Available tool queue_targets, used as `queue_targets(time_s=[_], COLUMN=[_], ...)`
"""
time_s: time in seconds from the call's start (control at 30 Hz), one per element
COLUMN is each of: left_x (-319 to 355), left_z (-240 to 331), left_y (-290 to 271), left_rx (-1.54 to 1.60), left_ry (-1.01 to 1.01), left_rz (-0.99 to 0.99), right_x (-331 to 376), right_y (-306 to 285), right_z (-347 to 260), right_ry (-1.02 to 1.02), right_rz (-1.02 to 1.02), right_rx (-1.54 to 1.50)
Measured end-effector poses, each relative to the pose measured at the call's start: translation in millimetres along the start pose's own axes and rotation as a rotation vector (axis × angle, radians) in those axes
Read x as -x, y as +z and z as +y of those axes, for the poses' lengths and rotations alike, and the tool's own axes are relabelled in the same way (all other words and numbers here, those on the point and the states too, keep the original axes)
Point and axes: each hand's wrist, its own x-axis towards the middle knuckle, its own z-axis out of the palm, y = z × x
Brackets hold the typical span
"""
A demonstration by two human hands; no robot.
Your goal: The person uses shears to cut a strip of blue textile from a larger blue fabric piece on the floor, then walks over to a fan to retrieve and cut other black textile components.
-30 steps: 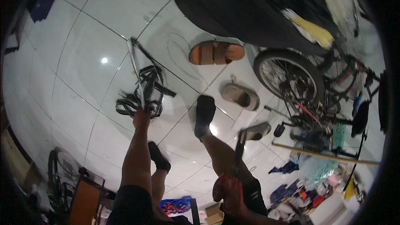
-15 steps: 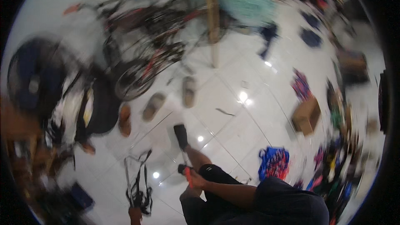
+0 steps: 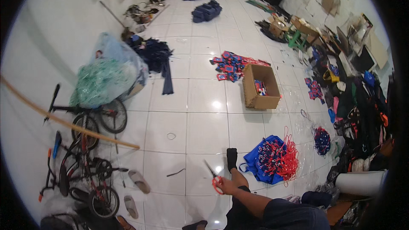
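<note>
White tiled floor (image 3: 191,102) w/ clutter is spreading round the red-handled scissors (image 3: 214,178), blades pointing up-left, gripped by a hand (image 3: 226,185) w/ fingers clenched thru the loops, forearm stretching over the leg, blue bag (image 3: 260,162) & cardboard box (image 3: 260,86) lying beyond.

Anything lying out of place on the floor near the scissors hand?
Yes: a pair of tan sandals lies scattered apart beside the small red bicycles, and a long wooden pole leans slanted across them.
</note>
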Motion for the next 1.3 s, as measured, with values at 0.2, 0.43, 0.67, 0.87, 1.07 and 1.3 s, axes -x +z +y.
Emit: queue_targets(time_s=[0.2,0.43,0.67,0.87,1.07,1.3], left_x=[0,71,20,-38,-52,-51], left_z=[231,360,489,622,748,911], left_y=[128,160,185,222,235,240], left_rx=[-0.226,-0.33,-0.445,-0.637,-0.851,-1.062], left_ry=[0.06,-0.188,-0.183,-0.211,-0.348,-0.528], left_rz=[0.016,0.057,0.014,-0.02,-0.016,-0.082], right_x=[-196,-351,-494,-634,-737,-772], right_y=[-204,-337,-423,-434,-452,-457], right_z=[116,155,122,177,231,256], right_ry=[0.307,0.33,0.506,0.481,0.533,0.558], right_rz=[0.329,0.187,0.331,0.476,0.35,0.279], right_rx=[-0.039,0.071,-0.163,-0.129,-0.224,-0.395])
